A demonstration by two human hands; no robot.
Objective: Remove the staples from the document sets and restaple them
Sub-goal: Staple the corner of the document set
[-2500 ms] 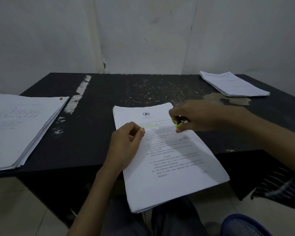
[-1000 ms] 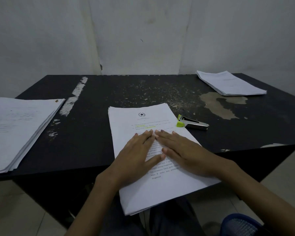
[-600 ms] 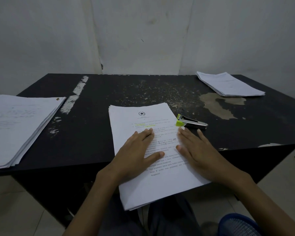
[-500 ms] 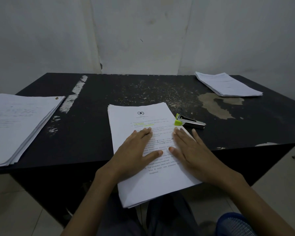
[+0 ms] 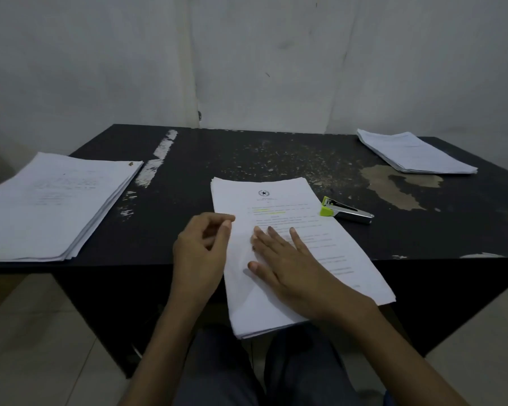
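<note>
A white document set (image 5: 279, 200) with printed text and yellow highlights lies at the middle of the black table (image 5: 247, 156) and overhangs its near edge. My right hand (image 5: 288, 265) rests flat on its lower half, fingers spread. At the set's left edge my left hand (image 5: 201, 247) has its fingers curled, with thumb and forefinger tips pinching the paper's edge. A green and silver stapler (image 5: 346, 210) lies on the table just right of the set, untouched.
A thick stack of papers (image 5: 47, 206) lies at the table's left end, overhanging the corner. A smaller stack (image 5: 414, 153) sits at the far right. The tabletop is worn, with a pale patch (image 5: 393, 186) near the stapler. A wall stands behind.
My right hand put the stapler down beside the set and both hands pressed flat on it. My left hand has since slid to the left edge and curled its fingers there.
</note>
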